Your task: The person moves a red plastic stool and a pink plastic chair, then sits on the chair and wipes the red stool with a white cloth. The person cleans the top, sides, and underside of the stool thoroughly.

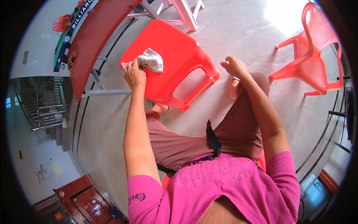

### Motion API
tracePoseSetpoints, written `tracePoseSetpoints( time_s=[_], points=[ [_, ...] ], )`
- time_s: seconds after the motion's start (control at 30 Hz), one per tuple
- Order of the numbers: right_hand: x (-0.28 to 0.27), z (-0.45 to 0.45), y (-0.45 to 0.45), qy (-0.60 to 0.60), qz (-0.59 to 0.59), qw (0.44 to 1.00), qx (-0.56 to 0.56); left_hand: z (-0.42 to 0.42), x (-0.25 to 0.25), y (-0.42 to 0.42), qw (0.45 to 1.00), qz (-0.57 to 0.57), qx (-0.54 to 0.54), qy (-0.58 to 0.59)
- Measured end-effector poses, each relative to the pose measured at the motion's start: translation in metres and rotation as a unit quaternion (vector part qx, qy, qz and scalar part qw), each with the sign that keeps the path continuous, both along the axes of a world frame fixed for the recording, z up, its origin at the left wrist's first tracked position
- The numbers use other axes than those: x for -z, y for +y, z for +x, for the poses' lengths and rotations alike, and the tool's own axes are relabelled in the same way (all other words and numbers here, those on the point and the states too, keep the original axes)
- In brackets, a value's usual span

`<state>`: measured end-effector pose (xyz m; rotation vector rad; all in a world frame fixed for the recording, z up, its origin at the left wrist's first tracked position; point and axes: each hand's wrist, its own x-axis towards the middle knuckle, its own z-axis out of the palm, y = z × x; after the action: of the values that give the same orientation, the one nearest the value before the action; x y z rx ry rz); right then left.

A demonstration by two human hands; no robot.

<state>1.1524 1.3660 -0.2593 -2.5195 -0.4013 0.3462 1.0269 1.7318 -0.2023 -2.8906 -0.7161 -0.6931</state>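
Observation:
A red plastic stool [170,44] stands in front of me, its flat top upward and one side with a large opening facing my legs. My left hand [134,74] grips a crumpled white cloth [152,60] and presses it on the stool's top near the left edge. Part of the cloth is hidden under the fingers, and a frayed end sticks out beyond them. Held above my knee, my right hand [236,67] is empty with its fingers loosely bent. It is apart from the stool, to the right of its lower corner.
A pink-red plastic armchair [313,53] stands on the right. Along the left runs a dark red board [96,42] on metal legs. Pinkish plastic legs [186,14] rise beyond the stool. Grey tiles [106,120] cover the floor. A staircase railing [50,109] lies far left.

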Motion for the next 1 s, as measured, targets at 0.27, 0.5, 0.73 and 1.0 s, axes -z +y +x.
tracePoseSetpoints(
  time_s=[0.27, 0.5, 0.73, 1.0],
  points=[
    [0.011, 0.015, 0.073, 0.126, 0.312, 0.941, -0.030, -0.015, 0.002, -0.031, 0.987, -0.025, 0.154, -0.033],
    [0.006, 0.032, 0.084, 0.267, 0.414, 0.867, -0.071, -0.007, -0.024, -0.081, 0.944, -0.081, 0.319, 0.024],
    [0.019, 0.037, 0.099, 0.255, 0.428, 0.865, -0.051, 0.017, -0.005, -0.015, 0.973, -0.019, 0.231, -0.005],
    [0.031, 0.040, 0.098, 0.234, 0.433, 0.866, -0.088, -0.003, -0.001, 0.024, 0.999, -0.028, 0.016, 0.011]
  ],
)
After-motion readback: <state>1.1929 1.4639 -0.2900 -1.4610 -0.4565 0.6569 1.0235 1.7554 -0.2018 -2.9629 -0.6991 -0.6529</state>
